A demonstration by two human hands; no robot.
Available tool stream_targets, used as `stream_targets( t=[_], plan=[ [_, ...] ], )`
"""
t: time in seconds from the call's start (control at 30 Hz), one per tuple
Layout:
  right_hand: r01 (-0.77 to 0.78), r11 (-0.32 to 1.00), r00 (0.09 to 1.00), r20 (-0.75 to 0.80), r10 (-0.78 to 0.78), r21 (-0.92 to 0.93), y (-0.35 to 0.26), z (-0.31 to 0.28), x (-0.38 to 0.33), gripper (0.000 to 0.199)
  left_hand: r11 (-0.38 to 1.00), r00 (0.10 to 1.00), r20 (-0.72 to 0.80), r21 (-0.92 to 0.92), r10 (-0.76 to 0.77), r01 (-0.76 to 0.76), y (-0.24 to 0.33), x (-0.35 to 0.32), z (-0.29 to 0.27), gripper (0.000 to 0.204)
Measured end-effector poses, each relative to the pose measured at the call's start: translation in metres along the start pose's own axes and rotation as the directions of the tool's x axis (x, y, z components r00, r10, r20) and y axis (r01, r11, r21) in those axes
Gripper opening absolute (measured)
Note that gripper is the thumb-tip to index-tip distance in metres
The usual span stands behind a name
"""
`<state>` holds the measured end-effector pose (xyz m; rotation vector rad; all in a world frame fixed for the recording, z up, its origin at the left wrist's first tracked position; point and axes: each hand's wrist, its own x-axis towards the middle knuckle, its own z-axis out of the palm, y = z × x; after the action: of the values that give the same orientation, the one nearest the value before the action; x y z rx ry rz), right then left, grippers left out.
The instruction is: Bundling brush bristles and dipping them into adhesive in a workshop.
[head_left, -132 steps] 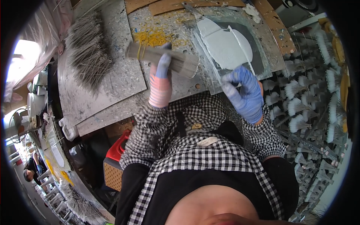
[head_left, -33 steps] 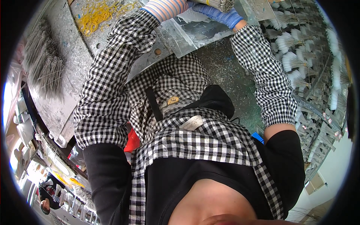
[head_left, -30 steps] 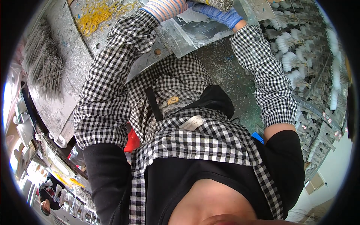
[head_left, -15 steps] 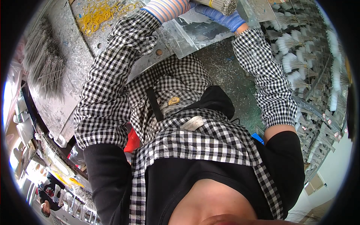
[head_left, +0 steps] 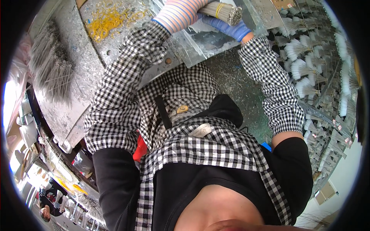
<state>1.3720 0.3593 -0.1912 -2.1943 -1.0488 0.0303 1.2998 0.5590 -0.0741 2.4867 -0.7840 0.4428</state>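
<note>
At the top of the head view, my left hand [head_left: 180, 15], in a pink, white and blue striped glove, is closed round a bundle of thin grey metal wires [head_left: 220, 11]. A yellow rubber band circles the bundle, and its looped ends face right. Just below the bundle, my right hand [head_left: 227, 27] in a blue glove lies against its near side. The right fingers are hidden behind the bundle and the left glove. Both hands are above a clear, scuffed sheet [head_left: 210, 44] at the front edge of the metal table [head_left: 127, 57].
Loose yellow rubber bands [head_left: 103, 24] lie on the table at upper left. Farther left sits a pile of grey wire-stemmed brushes [head_left: 52, 65]. White-bristled brushes [head_left: 304, 48] fill racks on my right. A person [head_left: 50, 200] is in the lower left background.
The view has shifted, so table, bundle and hands all appear slightly lower. More of the bundle shows now. My left hand still grips it, and my right hand stays beneath.
</note>
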Motion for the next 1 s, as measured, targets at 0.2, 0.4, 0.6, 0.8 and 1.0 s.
stream_targets(
  t=[0.2,0.4,0.6,0.8,1.0],
  plan=[
    [-0.221,0.951,0.973,0.016,0.230,-0.216,-0.139,-0.079,0.017,0.036,0.860,0.876,-0.299,-0.463,-0.379,0.214,0.003,-0.037,0.000,0.025],
    [-0.056,0.932,0.891,-0.402,0.209,0.359,-0.191,-0.114,-0.038,0.018,-0.322,0.464,0.181,-0.915,-0.867,-0.244,0.071,-0.070,-0.061,0.051],
    [-0.066,0.929,0.948,-0.268,0.172,0.363,-0.214,-0.094,-0.061,0.015,-0.730,0.678,0.273,-0.314,-0.682,-0.607,0.088,-0.118,-0.036,0.027],
    [-0.141,0.907,0.964,-0.155,0.218,0.398,-0.222,-0.075,-0.063,0.016,-0.668,0.558,0.392,-0.251,-0.732,-0.700,0.102,-0.124,-0.031,0.014],
    [-0.130,0.897,0.970,-0.134,0.203,0.421,-0.226,-0.066,-0.063,0.013,-0.675,0.577,0.373,-0.237,-0.727,-0.698,0.100,-0.128,-0.033,0.012]
  ],
)
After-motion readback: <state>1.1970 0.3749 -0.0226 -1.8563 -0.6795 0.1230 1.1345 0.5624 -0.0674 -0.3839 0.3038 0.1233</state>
